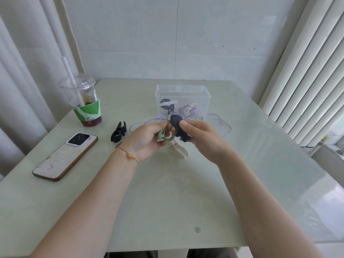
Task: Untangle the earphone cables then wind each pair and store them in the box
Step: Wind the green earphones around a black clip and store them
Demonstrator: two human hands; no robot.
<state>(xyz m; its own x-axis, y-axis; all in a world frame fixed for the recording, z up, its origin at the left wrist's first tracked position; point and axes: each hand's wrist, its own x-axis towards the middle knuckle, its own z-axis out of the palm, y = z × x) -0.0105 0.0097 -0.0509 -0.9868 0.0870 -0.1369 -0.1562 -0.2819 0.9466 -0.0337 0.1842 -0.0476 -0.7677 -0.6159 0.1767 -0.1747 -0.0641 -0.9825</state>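
Above the pale green counter (167,192), left hand (147,140) curled round a wound coil of green earphone cable (163,135); right hand (201,138) pinching a black rubbery winder clip (178,127) against it. Behind, clear plastic box (183,90) holding black and purple wound pairs. Loose purple cable (221,123) beside the box.

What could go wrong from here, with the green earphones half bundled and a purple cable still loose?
The left hand grips the wound green earphones while the right hand holds a black cable clip against them; a slip could let the coil spring apart. The loose purple cable lies right behind both hands on the table, so a finger might snag it on the way to the clear box.
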